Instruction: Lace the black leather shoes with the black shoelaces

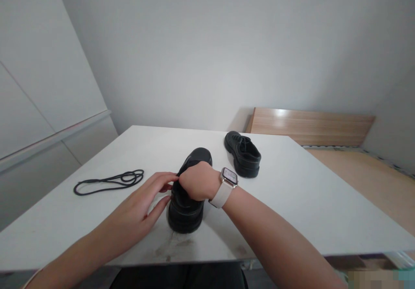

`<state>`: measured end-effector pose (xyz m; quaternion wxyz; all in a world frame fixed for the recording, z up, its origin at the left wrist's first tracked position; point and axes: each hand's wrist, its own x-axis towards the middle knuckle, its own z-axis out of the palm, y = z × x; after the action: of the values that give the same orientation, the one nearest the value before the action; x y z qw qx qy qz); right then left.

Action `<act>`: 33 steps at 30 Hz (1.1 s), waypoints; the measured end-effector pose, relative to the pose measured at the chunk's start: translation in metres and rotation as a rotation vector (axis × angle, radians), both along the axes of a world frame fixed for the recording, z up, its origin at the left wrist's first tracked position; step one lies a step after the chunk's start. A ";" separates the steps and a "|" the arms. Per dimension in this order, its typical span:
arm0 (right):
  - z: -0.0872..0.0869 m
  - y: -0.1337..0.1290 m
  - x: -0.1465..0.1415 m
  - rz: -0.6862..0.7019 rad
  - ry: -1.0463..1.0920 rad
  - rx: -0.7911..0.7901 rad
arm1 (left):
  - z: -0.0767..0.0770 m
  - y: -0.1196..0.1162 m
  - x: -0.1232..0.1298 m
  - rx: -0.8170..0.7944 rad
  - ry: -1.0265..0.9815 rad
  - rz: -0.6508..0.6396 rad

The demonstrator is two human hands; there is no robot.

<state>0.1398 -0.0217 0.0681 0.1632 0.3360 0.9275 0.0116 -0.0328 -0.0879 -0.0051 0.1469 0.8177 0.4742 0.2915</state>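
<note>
A black shoe (185,215) stands on the white table near its front edge, toe pointing away. My left hand (154,194) touches the left side of this shoe, with thumb and fingers apart. My right hand (199,180), with a watch on the wrist, is bent over the middle of the shoe; its fingers are hidden behind the back of the hand and inside or against the shoe. On the left of the table lies a looped black shoelace (110,185). A second black shoe (244,155), laced, stands behind and to the right.
The white table (292,202) reaches back to a pale wall. Beyond its right side is a wooden bed frame (311,122) with a light board base. White panels (35,86) stand on the left.
</note>
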 end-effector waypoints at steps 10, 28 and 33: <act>0.001 0.000 -0.001 0.005 -0.019 -0.100 | -0.005 -0.001 0.002 -0.018 -0.075 -0.017; 0.007 -0.036 0.017 -0.130 0.826 0.413 | 0.018 0.000 0.023 0.106 -0.231 0.127; 0.018 -0.060 0.017 0.124 0.992 0.466 | 0.040 -0.008 0.023 0.041 -0.487 0.031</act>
<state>0.1564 -0.0818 0.0859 -0.3733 0.2730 0.8842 0.0664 -0.0100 -0.0958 0.0348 0.2357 0.7187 0.4312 0.4919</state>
